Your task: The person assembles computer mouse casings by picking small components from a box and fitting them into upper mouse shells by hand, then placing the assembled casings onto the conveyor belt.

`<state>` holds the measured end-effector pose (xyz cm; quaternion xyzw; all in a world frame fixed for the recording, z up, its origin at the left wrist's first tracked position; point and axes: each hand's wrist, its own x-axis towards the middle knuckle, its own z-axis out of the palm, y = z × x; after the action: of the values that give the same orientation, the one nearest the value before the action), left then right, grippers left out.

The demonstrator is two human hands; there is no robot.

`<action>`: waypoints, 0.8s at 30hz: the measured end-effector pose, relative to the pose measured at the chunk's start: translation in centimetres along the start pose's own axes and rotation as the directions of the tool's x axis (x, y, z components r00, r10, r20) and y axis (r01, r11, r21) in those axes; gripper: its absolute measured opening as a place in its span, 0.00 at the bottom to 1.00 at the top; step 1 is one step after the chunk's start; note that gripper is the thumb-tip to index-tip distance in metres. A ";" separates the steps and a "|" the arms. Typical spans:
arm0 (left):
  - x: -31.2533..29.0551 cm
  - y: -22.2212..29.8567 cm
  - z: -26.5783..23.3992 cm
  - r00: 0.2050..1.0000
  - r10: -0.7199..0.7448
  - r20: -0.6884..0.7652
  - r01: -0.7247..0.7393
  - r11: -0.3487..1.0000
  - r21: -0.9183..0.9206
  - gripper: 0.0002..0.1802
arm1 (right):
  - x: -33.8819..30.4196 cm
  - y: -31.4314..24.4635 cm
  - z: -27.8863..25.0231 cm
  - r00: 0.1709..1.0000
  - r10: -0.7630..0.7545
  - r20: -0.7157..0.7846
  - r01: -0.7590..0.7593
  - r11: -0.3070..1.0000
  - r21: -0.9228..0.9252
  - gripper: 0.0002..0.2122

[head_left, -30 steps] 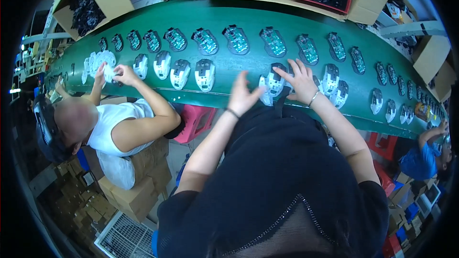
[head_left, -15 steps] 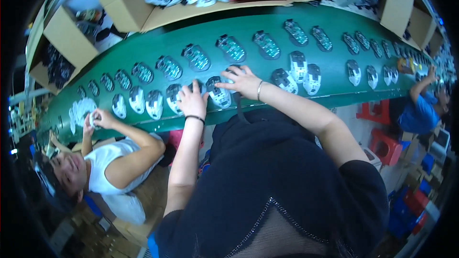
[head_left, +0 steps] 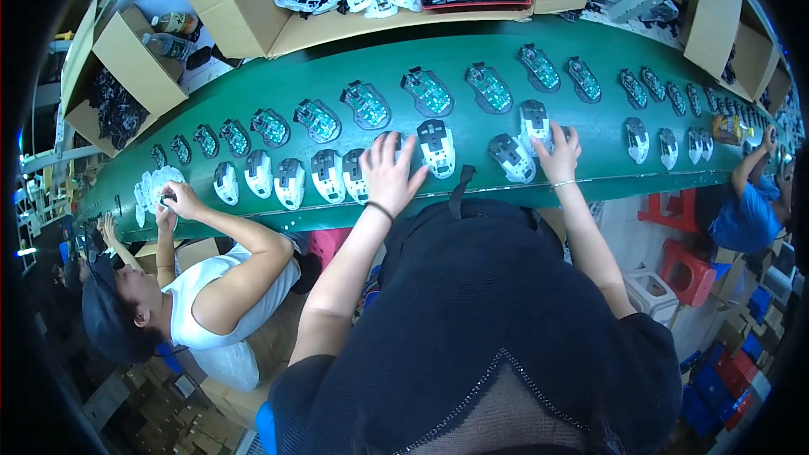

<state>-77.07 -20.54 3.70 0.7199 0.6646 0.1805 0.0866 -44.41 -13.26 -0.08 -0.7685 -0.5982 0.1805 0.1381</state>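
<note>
My left hand (head_left: 389, 173) lies over a white-and-dark computer mouse shell (head_left: 401, 154), thumb apart on one side and fingers curved on the other; most of that shell is hidden. My right hand (head_left: 559, 158) has its fingers and thumb around another mouse shell, largely covered by the hand. Between my hands stands a mouse shell (head_left: 436, 149) with a dark top. Just left of my right hand, one shell (head_left: 534, 123) touches a tilted shell (head_left: 511, 158). A row of black mouse bases with green circuit boards (head_left: 428, 91) runs behind them.
The green conveyor belt (head_left: 472, 183) spans the view. Cardboard boxes (head_left: 227, 0) of white shells and black parts line its far side. A co-worker in white (head_left: 223, 295) handles a part at left; another in blue (head_left: 742, 215) sits at far right beside red stools (head_left: 689, 274).
My right hand has moved right, from the shell now uncovered between my hands to one in the right cluster. My left hand has shifted right to the neighbouring shell. The view shifted slightly.
</note>
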 end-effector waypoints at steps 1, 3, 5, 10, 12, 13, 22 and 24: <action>1.1 1.0 0.2 0.995 0.104 -0.003 -0.104 0.994 0.028 0.30 | -0.3 -0.6 0.3 1.000 -0.014 0.015 0.014 1.000 0.019 0.31; 2.3 1.8 0.7 0.977 0.212 -0.002 -0.212 0.976 0.058 0.30 | -0.8 -2.9 0.1 0.999 0.030 0.012 -0.030 0.999 -0.016 0.32; 2.9 2.2 1.7 0.955 0.256 0.151 -0.261 0.965 0.015 0.26 | -0.6 -4.7 -0.4 0.997 -0.017 -0.079 0.005 0.989 -0.146 0.31; 3.8 2.3 0.5 0.990 0.142 0.003 -0.141 0.984 -0.107 0.20 | 0.9 -4.3 0.1 0.974 -0.137 -0.183 0.135 0.991 -0.021 0.22; 4.3 2.2 0.4 0.997 -0.075 0.005 0.066 0.833 -0.550 0.19 | 1.4 -3.9 0.2 0.996 -0.056 -0.066 0.076 0.923 0.378 0.19; 4.9 2.6 0.2 0.988 -0.134 0.078 0.147 0.659 -0.737 0.17 | 1.1 -4.4 0.8 0.991 -0.048 0.121 -0.061 0.647 0.760 0.17; 4.2 0.3 -4.1 0.858 -0.193 0.476 0.221 -0.698 -0.681 0.27 | 6.6 -23.7 -2.5 0.765 -0.610 0.204 0.386 0.689 0.613 0.07; 3.8 -1.0 -4.7 0.823 -0.259 0.506 0.252 -0.631 -0.734 0.27 | 14.1 -25.3 -0.9 0.614 -0.755 -0.231 0.787 0.562 0.255 0.05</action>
<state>-79.58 -17.26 8.21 0.0371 0.3462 0.6198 0.7033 -62.90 6.63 9.93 -0.4021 -0.8266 0.1628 0.3586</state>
